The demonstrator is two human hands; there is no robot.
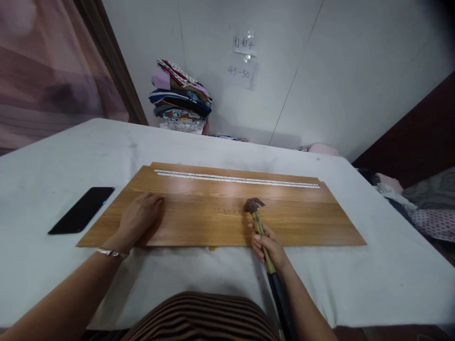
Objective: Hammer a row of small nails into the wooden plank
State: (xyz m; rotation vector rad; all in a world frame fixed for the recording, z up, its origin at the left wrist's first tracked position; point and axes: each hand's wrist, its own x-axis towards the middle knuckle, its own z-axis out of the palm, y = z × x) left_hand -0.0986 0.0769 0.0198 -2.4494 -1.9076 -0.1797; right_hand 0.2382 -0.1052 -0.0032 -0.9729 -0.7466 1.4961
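A long wooden board (199,222) lies across the white table (64,156). My left hand (137,219) rests flat on the board's left part, fingers together and loosely curled, holding nothing. My right hand (267,246) grips the yellow-and-black handle of a hammer (254,208). The hammer's rusty head sits just above the board near its middle. A short row of several small nails (223,209) stands in the board just left of the hammer head. Two pale strips (234,179) run along the board's far edge.
A black phone (82,209) lies on the table left of the board. A stack of folded fabrics (181,97) leans at the wall behind. Paper notes (243,59) hang on the wall. Bedding and clothes (419,203) lie at the right.
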